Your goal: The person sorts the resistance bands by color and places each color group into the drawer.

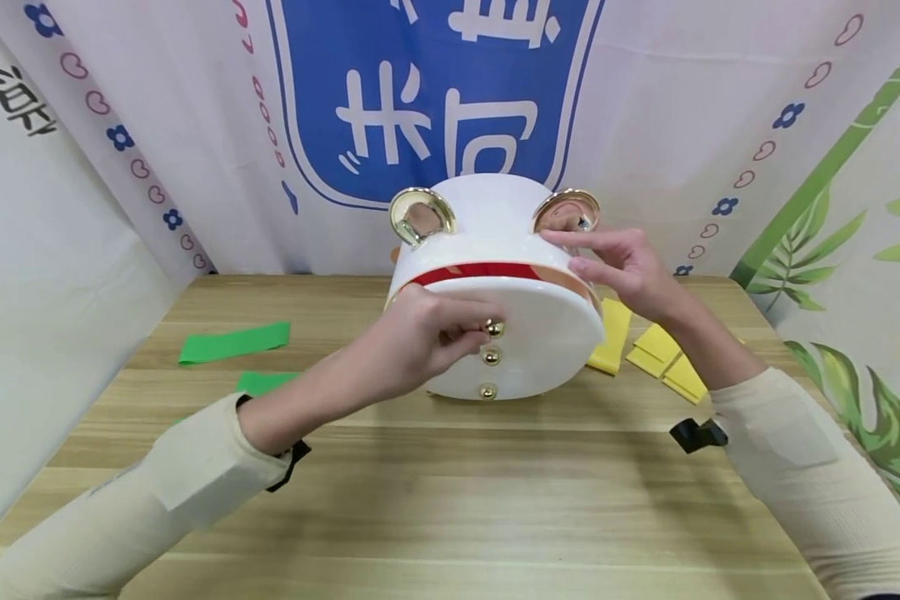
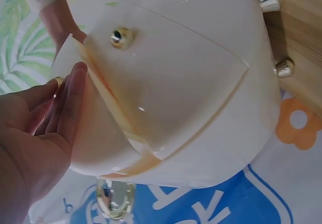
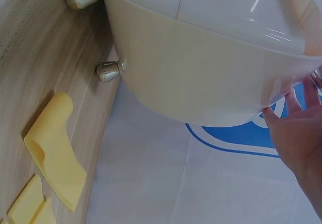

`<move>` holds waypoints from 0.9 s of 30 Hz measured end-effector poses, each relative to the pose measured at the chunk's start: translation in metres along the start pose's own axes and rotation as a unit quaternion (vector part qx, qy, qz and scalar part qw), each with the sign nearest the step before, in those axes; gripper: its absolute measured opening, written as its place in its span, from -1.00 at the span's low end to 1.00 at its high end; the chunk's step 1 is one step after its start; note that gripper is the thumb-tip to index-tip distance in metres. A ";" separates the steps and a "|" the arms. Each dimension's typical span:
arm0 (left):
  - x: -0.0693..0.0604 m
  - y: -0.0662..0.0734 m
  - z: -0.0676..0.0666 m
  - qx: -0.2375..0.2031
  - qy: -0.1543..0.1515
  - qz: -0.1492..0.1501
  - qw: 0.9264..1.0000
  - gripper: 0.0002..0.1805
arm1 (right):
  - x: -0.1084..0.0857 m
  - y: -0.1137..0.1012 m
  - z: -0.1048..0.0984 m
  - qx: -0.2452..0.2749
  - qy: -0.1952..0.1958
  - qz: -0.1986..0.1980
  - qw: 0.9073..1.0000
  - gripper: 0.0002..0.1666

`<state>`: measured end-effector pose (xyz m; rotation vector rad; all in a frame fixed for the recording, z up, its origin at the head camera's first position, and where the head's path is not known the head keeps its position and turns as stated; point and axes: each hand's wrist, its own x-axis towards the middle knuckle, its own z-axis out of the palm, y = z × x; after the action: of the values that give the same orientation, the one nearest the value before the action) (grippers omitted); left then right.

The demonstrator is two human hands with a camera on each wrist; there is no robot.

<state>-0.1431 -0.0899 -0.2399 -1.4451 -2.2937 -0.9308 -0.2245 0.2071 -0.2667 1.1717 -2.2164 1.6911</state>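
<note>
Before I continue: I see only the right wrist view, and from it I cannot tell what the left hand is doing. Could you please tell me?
Observer: The left hand pinches the uppermost gold knob on the front of the white box.
Operator: Thank you. Are there more of them?
Observer: Yes, two more gold knobs sit below it, one under the other.
Operator: In my view there are yellow folded strips. Is something also on the other side?
Observer: Yes, green strips lie on the wooden table, to the left of the box.
</note>
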 end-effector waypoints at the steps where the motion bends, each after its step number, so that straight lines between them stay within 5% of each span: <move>1: 0.001 -0.003 0.000 -0.007 0.001 -0.005 1.000 -0.83 | 0.000 0.000 0.000 0.002 0.000 -0.002 1.000 -0.51; 8: 0.009 -0.016 0.000 -0.044 -0.004 -0.048 0.998 -0.79 | 0.000 0.002 -0.001 0.028 -0.012 -0.014 0.999 -0.54; 17: 0.009 -0.018 0.002 -0.053 -0.009 -0.055 0.997 -0.75 | -0.001 0.003 -0.003 0.039 -0.020 -0.015 0.999 -0.53; 27: -0.010 -0.029 0.020 -0.037 -0.007 0.025 0.999 -0.68 | 0.000 0.003 -0.002 0.043 -0.023 -0.019 0.999 -0.54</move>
<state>-0.1615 -0.0923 -0.2715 -1.5358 -2.2441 -1.0030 -0.2269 0.2089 -0.2682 1.2758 -2.1532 1.7774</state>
